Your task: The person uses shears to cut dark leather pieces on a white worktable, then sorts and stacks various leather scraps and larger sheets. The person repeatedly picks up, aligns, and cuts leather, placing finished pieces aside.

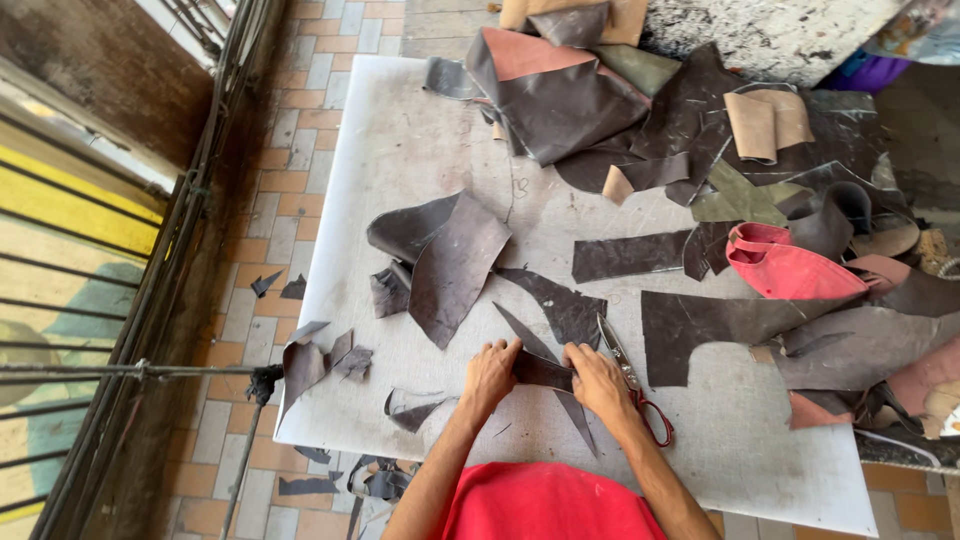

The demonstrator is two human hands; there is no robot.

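A small dark brown strip of leather (543, 370) lies near the front edge of the flat white board (400, 150). It looks smooth and a bit bent. The left hand (490, 375) pinches one end with curled fingers, and the right hand (597, 380) pinches the other end. Metal scissors with red handles (634, 382) lie just beside the right hand (partly under it). Bigger dark leather scraps (450, 262) lie farther back, and a soft red leather piece (785, 268) lies toward the right edge.
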